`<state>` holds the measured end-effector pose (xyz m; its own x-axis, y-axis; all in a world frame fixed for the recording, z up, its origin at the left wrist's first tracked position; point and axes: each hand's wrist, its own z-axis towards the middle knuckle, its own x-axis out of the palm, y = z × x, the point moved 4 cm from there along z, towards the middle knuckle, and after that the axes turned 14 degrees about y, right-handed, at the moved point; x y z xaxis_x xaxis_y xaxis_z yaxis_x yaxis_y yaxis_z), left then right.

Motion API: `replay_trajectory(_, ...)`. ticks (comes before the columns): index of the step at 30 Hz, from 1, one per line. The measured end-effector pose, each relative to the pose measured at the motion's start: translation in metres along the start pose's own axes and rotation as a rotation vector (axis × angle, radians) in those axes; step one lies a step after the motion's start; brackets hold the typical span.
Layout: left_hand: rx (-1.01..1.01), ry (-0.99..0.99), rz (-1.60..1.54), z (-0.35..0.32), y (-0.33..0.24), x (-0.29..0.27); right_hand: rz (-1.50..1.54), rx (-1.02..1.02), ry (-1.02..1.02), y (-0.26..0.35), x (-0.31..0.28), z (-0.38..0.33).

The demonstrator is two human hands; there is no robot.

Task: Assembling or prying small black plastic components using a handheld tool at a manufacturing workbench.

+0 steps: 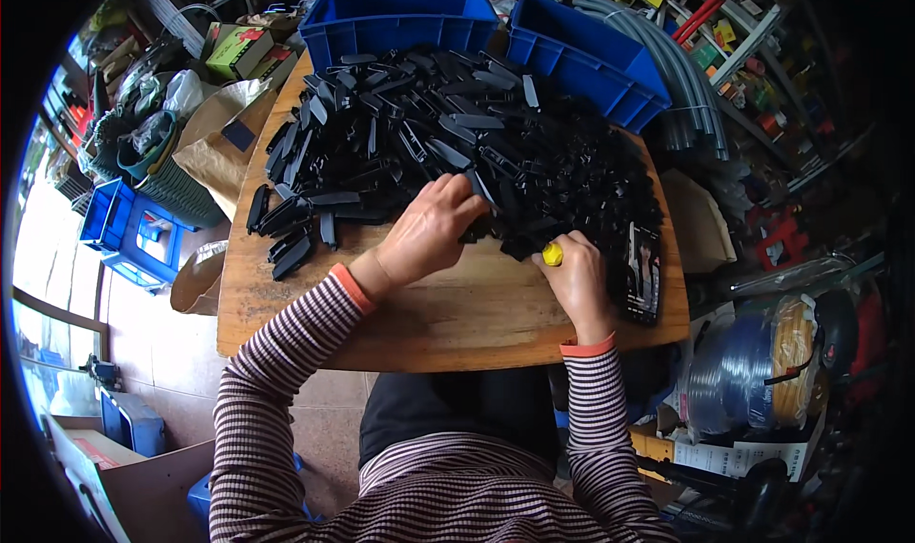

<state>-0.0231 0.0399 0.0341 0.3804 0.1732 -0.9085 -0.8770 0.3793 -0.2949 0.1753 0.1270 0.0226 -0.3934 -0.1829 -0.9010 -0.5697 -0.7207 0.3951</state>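
One yellow handle (553,253) gripped beside a heap of black parts (448,124)

The handle is clasped in the curled fingers of the right hand (579,278), its yellow end left showing on the side toward the left hand (431,229). The left fingers are bent at the heap's near edge; whether a part is grasped by them cannot be told. Much of the wooden table (457,319) is covered by the heap. At the right edge, a phone (645,274) is placed. Beyond the heap, two blue bins (405,36) are set.
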Motion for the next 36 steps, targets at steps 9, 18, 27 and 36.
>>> replay_trajectory(9, -0.012, -0.106, 0.303, 0.016, 0.032, 0.006, -0.093, 0.053, 0.046, -0.012, -0.005, 0.0)
replay_trajectory(18, -0.133, -0.209, -0.187, -0.006, -0.018, -0.014, 0.198, -0.024, -0.092, 0.008, -0.019, -0.024)
replay_trajectory(27, -0.317, -0.208, -0.459, -0.013, 0.023, -0.023, 0.336, 0.044, -0.01, 0.01, -0.021, -0.046)
replay_trajectory(36, 0.087, 0.047, 0.419, -0.004, 0.02, 0.004, 0.369, -0.021, 0.0, 0.014, -0.011, -0.052)
